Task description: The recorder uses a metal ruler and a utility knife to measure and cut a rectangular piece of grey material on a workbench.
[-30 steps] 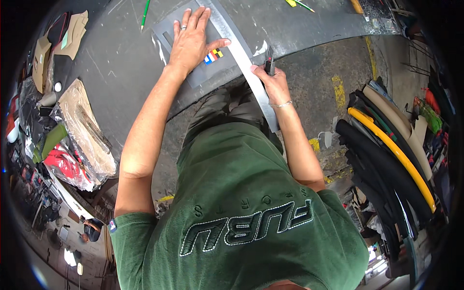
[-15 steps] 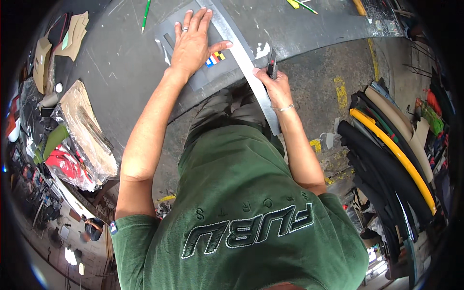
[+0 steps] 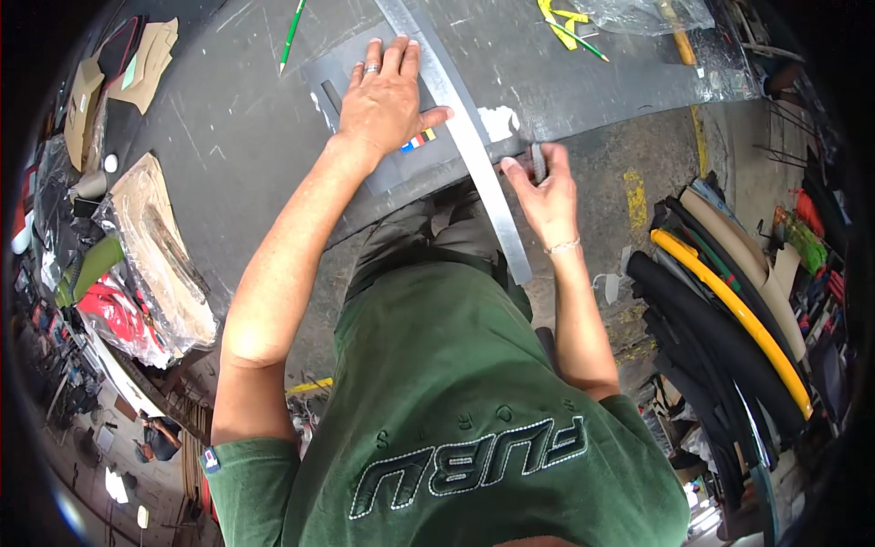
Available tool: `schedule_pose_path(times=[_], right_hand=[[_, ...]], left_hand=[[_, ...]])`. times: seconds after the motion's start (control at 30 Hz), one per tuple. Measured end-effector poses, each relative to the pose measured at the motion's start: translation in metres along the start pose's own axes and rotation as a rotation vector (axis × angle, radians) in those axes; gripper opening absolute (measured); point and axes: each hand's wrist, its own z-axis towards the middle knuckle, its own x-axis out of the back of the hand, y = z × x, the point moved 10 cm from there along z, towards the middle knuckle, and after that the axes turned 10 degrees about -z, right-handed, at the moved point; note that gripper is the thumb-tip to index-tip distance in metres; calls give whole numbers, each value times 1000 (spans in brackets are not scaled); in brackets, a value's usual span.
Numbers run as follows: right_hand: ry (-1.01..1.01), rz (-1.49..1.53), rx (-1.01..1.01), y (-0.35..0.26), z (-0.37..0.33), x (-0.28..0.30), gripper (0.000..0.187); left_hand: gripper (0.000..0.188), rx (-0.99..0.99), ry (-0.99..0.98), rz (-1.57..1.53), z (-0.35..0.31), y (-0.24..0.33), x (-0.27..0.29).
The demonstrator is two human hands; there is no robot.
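A long metal straightedge (image 3: 484, 173) lies along a flat grey sheet (image 3: 387, 175) and juts past the near edge of the workbench. My left hand (image 3: 385, 108) presses flat on the sheet, fingers spread, its thumb reaching to the straightedge. Partly under that hand shows a small multicoloured checkered patch (image 3: 421, 139). To the left of the fingers is a narrow slot (image 3: 330, 94) in the sheet. Just right of the straightedge and apart from it, my right hand (image 3: 547, 196) grips a dark-handled utility knife (image 3: 539, 164); its blade cannot be made out.
On the dark workbench (image 3: 228, 137) lie green pencils (image 3: 292, 36), a yellow strip (image 3: 561, 27) and clear plastic (image 3: 647, 14). Cardboard pieces (image 3: 146, 64) and plastic-wrapped bundles (image 3: 155, 246) sit at left. Rolls of black and yellow material (image 3: 734, 314) stand at right. Another person (image 3: 161, 439) is far off at lower left.
My right hand has come off the straightedge and moved right, still holding the knife. My left hand stays pressed on the sheet. The whole view has shifted slightly.
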Motion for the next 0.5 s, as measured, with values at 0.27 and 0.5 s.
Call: schedule_pose_path(times=[0.27, 0.5], right_hand=[[-4, -21, 432, -102, 23, 1, 55], [42, -176, 537, -135, 64, -38, 53]], left_hand=[[119, 45, -78, 14, 5, 12, 3], [108, 13, -144, 47, 12, 20, -1]])
